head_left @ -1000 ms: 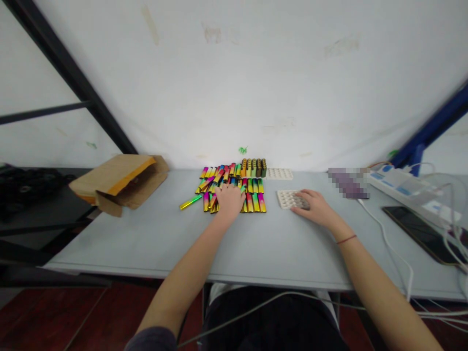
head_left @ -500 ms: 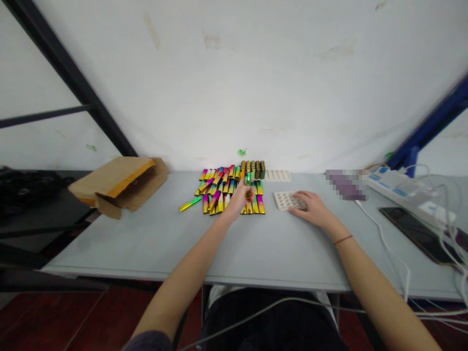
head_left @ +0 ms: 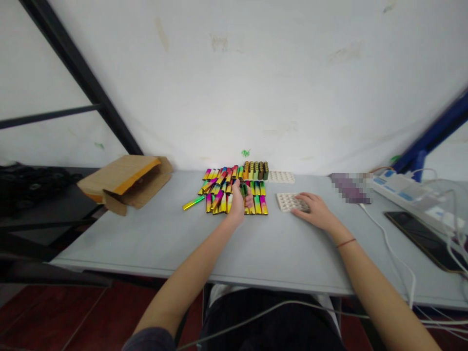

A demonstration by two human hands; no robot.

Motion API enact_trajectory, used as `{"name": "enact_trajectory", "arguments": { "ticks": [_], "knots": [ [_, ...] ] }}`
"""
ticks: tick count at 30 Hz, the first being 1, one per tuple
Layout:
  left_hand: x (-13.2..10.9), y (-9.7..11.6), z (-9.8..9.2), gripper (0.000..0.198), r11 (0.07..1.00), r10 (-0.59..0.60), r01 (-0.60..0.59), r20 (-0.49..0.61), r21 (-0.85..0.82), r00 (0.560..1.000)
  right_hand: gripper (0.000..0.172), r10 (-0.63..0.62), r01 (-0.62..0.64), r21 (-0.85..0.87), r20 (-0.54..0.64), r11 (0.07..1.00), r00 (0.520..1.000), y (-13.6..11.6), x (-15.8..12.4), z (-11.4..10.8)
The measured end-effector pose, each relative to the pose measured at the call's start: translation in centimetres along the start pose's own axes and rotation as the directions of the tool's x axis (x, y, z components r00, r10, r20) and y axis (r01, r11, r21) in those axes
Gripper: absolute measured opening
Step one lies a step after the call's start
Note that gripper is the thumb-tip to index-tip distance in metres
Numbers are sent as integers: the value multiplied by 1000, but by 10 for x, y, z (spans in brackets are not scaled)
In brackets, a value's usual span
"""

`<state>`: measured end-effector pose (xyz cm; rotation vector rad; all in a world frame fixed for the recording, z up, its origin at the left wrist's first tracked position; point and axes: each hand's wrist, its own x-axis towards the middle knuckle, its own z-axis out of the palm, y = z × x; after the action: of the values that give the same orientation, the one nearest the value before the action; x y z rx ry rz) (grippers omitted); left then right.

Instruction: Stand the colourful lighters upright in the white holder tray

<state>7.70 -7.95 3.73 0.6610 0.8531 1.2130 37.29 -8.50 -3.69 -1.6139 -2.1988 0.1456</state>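
My left hand is over the front rows of shiny rainbow-coloured tubes. Its fingers curl around a dark green shiny tube, partly hidden by the hand. My right hand rests on the right end of a white tray with a grid of round hollows, thumb and fingers holding it against the table. Several tubes stand upright in a block behind the left hand. One green and gold tube lies apart at the left of the rows.
A second white tray lies by the wall. An open cardboard box is on its side at the left. On the right are a blurred purple item, a white power strip, a dark phone and white cables.
The green tube in my left hand stood upright and showed more; now it sits lower and the hand covers more of it. My right hand stays on the tray. The view has shifted slightly.
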Motion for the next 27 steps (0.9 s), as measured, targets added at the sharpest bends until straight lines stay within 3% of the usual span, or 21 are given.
{"name": "enact_trajectory", "arguments": {
  "ticks": [9,16,23,27],
  "knots": [
    [-2,-1,2,57,997,67,-70,-127,-16,990,58,-18,18,1,-35,1000,999,5,-1,4],
    [-3,-6,1,60,998,59,-63,-139,-20,988,58,-26,27,14,-45,1000,999,5,-1,6],
    [-5,-3,3,64,999,-5,1,-90,-41,996,100,27,-20,90,-80,996,996,28,-2,1],
    [-7,-3,6,63,1000,-14,13,-78,-15,997,96,82,-84,95,26,992,996,42,-2,-4]
  ]
}}
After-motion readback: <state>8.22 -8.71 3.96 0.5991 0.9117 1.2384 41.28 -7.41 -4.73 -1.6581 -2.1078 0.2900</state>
